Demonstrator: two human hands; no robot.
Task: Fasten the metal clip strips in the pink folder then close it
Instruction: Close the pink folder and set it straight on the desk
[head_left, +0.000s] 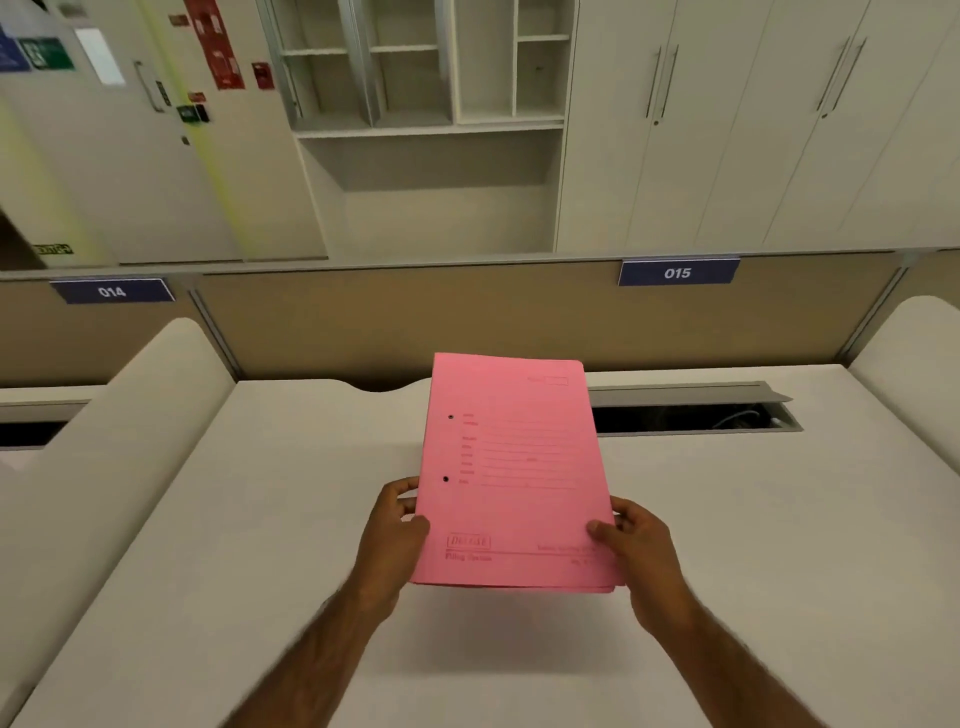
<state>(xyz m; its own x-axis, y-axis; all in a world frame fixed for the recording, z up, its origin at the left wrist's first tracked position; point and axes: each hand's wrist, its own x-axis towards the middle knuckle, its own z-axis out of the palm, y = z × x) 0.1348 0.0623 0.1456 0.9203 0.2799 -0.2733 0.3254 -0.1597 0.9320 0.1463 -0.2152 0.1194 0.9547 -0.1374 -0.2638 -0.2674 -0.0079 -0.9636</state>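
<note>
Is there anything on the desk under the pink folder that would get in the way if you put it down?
Nothing visible does. Both the left hand and the right hand grip the closed pink folder above the desk, which looks bare beneath it. The open cable slot sits farther back, off to the right.

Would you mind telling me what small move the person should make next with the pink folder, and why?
Probably lower the pink folder flat onto the desk. It is shut, and both the left hand and right hand hold it by its lower edges above the surface; the clip strips inside cannot be seen.
</note>
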